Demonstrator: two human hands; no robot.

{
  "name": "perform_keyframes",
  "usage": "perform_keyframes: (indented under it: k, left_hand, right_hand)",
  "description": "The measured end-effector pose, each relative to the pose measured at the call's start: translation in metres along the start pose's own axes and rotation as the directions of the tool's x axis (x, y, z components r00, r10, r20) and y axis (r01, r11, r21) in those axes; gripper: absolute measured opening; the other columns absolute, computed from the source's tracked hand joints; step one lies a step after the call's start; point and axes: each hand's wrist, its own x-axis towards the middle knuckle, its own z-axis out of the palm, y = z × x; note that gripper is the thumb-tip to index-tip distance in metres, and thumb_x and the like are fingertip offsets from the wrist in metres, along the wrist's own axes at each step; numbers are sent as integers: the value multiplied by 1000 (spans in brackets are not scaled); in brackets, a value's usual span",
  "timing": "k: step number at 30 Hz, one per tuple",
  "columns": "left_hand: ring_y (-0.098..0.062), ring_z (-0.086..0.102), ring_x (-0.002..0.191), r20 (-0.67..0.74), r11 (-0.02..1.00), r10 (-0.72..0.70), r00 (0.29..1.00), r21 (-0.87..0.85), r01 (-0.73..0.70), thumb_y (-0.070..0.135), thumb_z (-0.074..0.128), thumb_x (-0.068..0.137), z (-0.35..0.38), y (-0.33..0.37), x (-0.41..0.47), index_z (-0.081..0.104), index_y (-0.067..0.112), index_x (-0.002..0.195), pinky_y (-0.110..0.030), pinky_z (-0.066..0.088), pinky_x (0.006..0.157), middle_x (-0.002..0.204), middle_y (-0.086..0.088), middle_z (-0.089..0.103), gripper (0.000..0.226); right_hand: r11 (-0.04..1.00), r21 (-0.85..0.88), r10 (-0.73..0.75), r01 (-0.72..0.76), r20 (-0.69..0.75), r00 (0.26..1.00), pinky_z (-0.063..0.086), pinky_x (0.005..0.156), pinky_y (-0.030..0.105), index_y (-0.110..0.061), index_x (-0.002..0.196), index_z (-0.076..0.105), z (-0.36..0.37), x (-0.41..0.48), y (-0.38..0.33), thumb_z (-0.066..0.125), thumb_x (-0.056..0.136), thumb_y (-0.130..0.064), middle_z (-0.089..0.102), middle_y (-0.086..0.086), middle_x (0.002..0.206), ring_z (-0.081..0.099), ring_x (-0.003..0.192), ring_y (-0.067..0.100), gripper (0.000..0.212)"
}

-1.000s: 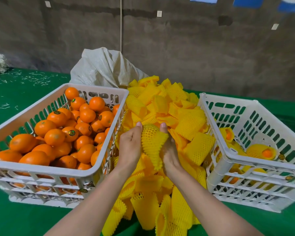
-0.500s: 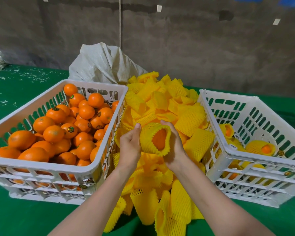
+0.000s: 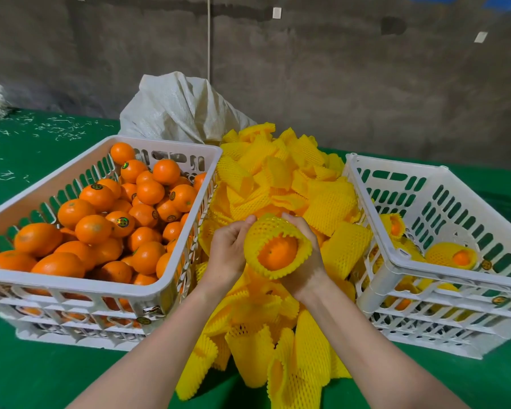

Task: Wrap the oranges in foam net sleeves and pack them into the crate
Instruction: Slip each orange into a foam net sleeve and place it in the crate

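Between two crates, my left hand (image 3: pixel 229 255) and my right hand (image 3: pixel 304 261) hold one orange (image 3: pixel 278 252) wrapped in a yellow foam net sleeve (image 3: pixel 270 228). The sleeve's open end faces me and shows the fruit inside. My left thumb and fingers pinch the sleeve's left side; my right hand cups it from the right and below. A white crate (image 3: pixel 106 286) on the left is full of bare oranges (image 3: pixel 95 228). The white crate (image 3: pixel 407 261) on the right holds several sleeved oranges (image 3: pixel 452 255).
A big heap of loose yellow foam sleeves (image 3: pixel 278 178) lies between the crates and spills toward me. A white woven sack (image 3: pixel 177 107) stands behind it. Everything rests on a green table cover (image 3: pixel 27 376) with white scraps at the far left. A grey wall runs behind.
One second ago the sleeve hung flat and stretched between my hands. It now sits around the orange, with its open end turned toward me and my hands a little lower.
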Motion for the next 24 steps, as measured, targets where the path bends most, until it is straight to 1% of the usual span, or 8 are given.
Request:
perform_keyframes:
  k: [3,5,7,10,15,19,22,24]
  left_hand:
    - [-22,60,90,-13,950,-307,952,-61,306,58,50,73,-2,6,2,62,9,94,-42,49,82,91,-9,65,55]
    - [-28,62,106,197,770,-570,798,-209,602,68,51,66,-4,12,1,62,18,112,-46,50,93,111,-7,68,69]
    - [-34,69,93,363,642,-629,687,-255,723,70,53,66,-5,15,0,73,21,101,-52,56,80,102,-13,72,64]
    - [-34,71,77,455,607,-597,660,-281,743,61,60,66,-2,14,-1,78,15,82,-47,59,64,88,-16,73,52]
    - [-28,68,96,470,751,-557,685,-66,657,50,69,59,-2,8,-3,68,18,105,-47,51,91,100,-8,73,56]
    - [-24,68,97,485,786,-554,677,35,617,46,68,62,1,14,-6,64,16,109,-40,55,83,103,-7,73,56]
    - [-23,69,90,404,800,-545,735,-12,600,42,66,71,10,17,-5,64,16,111,-36,56,75,101,-9,72,48]
    - [-19,71,82,322,773,-552,769,-150,617,40,61,83,16,18,-4,63,18,111,-30,57,64,96,-5,73,36]
  right_hand:
    - [976,-162,-145,142,-8,989,49,70,31,-17,69,64,2,-4,-3,56,81,-32,65,8,73,62,70,18,21]
    - [897,-353,-301,267,-44,953,46,78,44,0,90,60,0,-5,-6,56,75,-33,63,25,95,62,95,30,37]
    - [767,-512,-423,386,48,905,42,79,46,8,96,54,-4,-7,-7,53,77,-37,58,24,97,56,105,26,48]
    - [660,-606,-453,443,150,879,43,79,46,-3,95,52,-9,-10,-8,49,81,-31,58,21,93,54,88,26,32]
    - [621,-647,-527,442,72,847,34,64,27,-11,73,43,-16,-7,-6,48,97,-17,41,-2,68,40,67,5,25]
    - [551,-700,-602,454,43,797,30,57,20,-17,67,39,-18,-7,-8,47,96,-13,34,-8,61,34,55,-1,31]
    - [522,-722,-635,454,26,772,40,68,25,-12,82,48,-21,-10,-6,53,94,-18,47,-6,74,47,70,0,14]
    - [544,-717,-621,435,3,783,45,86,29,-17,108,49,-23,-16,-4,54,92,-28,53,-4,108,52,102,7,20]
